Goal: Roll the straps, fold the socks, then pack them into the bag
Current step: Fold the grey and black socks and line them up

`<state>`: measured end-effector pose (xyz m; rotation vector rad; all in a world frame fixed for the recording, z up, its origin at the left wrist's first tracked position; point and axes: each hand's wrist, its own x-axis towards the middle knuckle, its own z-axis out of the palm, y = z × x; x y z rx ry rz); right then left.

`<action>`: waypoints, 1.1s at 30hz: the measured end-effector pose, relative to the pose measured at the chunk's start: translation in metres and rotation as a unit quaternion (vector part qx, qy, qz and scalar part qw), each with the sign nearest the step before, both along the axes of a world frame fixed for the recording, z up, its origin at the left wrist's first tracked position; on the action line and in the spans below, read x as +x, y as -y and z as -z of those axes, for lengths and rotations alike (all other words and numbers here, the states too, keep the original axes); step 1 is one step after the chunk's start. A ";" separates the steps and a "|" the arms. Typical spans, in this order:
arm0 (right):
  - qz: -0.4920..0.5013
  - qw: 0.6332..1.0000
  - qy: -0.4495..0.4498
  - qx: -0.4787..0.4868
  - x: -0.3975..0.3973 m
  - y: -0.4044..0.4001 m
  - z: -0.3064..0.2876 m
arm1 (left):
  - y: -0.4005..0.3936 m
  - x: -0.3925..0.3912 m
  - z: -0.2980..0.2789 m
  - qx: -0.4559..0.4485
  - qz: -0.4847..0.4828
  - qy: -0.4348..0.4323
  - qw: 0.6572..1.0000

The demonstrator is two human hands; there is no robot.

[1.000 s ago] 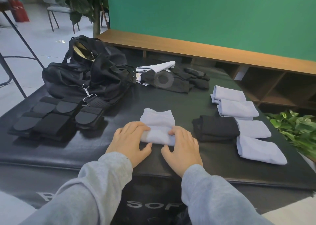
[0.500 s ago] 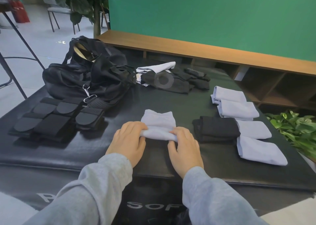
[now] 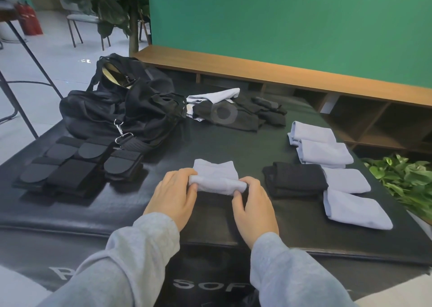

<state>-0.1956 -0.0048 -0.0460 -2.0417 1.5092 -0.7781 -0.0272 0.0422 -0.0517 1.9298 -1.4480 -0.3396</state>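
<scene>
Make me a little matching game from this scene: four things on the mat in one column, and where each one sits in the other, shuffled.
Things:
1. black bag
2. rolled straps
3. pale sock being folded
4. folded black socks

Places:
A. between the left hand and right hand
B. far left, lying open
C. right of centre, beside folded pale socks
D. near left, in front of the bag

Pairs: 1-B, 2-D, 3-A, 4-C
</scene>
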 end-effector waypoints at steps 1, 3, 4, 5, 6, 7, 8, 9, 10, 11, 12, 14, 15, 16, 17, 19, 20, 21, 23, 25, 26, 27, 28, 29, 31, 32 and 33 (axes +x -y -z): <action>0.002 1.000 0.007 0.006 0.000 0.000 0.000 | 0.000 0.000 0.000 0.003 -0.003 -0.006 1.000; 0.004 1.000 0.018 0.011 0.000 0.000 -0.001 | -0.001 -0.001 -0.001 0.006 -0.010 -0.014 1.000; 0.004 1.000 0.024 0.013 0.000 0.000 -0.001 | -0.002 -0.001 -0.002 0.006 -0.012 -0.018 1.000; 0.004 0.999 0.029 0.014 0.000 0.000 -0.001 | -0.002 -0.001 -0.002 0.007 -0.014 -0.022 1.000; 0.004 0.999 0.033 0.018 0.000 0.000 0.000 | -0.002 -0.002 -0.003 0.007 -0.015 -0.024 1.000; 0.004 0.999 0.036 0.021 0.000 0.000 0.000 | -0.002 -0.001 -0.004 0.008 -0.016 -0.025 1.000; 0.004 0.999 0.037 0.022 0.000 0.000 -0.001 | -0.002 -0.001 -0.004 0.007 -0.016 -0.023 1.000; 0.003 0.999 0.037 0.024 -0.001 0.000 -0.001 | -0.002 -0.001 -0.005 0.008 -0.016 -0.022 1.000; 0.002 0.999 0.038 0.028 -0.001 0.000 -0.001 | -0.002 -0.002 -0.005 0.008 -0.017 -0.021 1.000; 0.001 0.999 0.038 0.031 -0.001 0.000 -0.001 | -0.002 -0.002 -0.006 0.008 -0.020 -0.020 1.000; 0.000 0.999 0.038 0.031 -0.001 0.000 -0.001 | -0.003 -0.002 -0.006 0.009 -0.021 -0.019 1.000; -0.002 0.999 0.037 0.030 -0.001 0.000 -0.001 | -0.003 -0.002 -0.006 0.011 -0.022 -0.018 1.000; -0.003 0.999 0.036 0.031 -0.001 0.000 -0.001 | -0.003 -0.002 -0.006 0.014 -0.022 -0.019 0.999; -0.005 0.999 0.034 0.033 -0.001 0.000 -0.001 | -0.003 -0.002 -0.006 0.018 -0.024 -0.019 0.999; -0.006 0.999 0.033 0.035 -0.001 0.000 -0.001 | -0.003 -0.001 -0.005 0.021 -0.025 -0.020 0.999; -0.009 0.999 0.032 0.032 -0.002 0.000 -0.001 | -0.002 -0.001 -0.005 0.021 -0.028 -0.022 0.999; -0.011 0.999 0.032 0.028 -0.002 0.000 0.000 | -0.002 -0.002 -0.006 0.021 -0.030 -0.020 0.999; -0.012 0.999 0.032 0.026 -0.002 0.001 0.000 | -0.002 -0.002 -0.006 0.024 -0.033 -0.017 0.999; -0.012 0.999 0.031 0.027 -0.002 0.002 0.002 | -0.001 -0.003 -0.007 0.029 -0.039 -0.012 0.999; -0.010 0.999 0.028 0.028 -0.002 0.002 0.003 | -0.001 -0.003 -0.007 0.031 -0.039 -0.008 0.999; -0.010 0.999 0.026 0.027 -0.002 0.002 0.003 | -0.001 -0.003 -0.007 0.028 -0.037 -0.006 0.999; -0.012 0.999 0.021 0.025 -0.002 0.002 0.002 | -0.001 -0.003 -0.007 0.024 -0.036 -0.004 0.999; -0.015 1.000 0.015 0.022 -0.002 0.002 0.001 | -0.001 -0.003 -0.006 0.017 -0.035 0.000 0.999; -0.019 1.000 0.011 0.016 -0.001 0.002 0.001 | -0.001 -0.002 -0.004 0.007 -0.032 0.008 0.999; -0.023 1.000 0.012 -0.002 -0.001 0.001 0.000 | 0.000 -0.001 0.000 -0.021 -0.018 0.039 0.999; -0.022 1.000 0.014 -0.010 -0.001 0.002 0.000 | 0.001 0.000 0.002 -0.031 -0.012 0.056 0.998; -0.019 1.000 0.013 -0.017 -0.001 0.002 0.000 | 0.002 0.001 0.004 -0.037 -0.008 0.067 0.997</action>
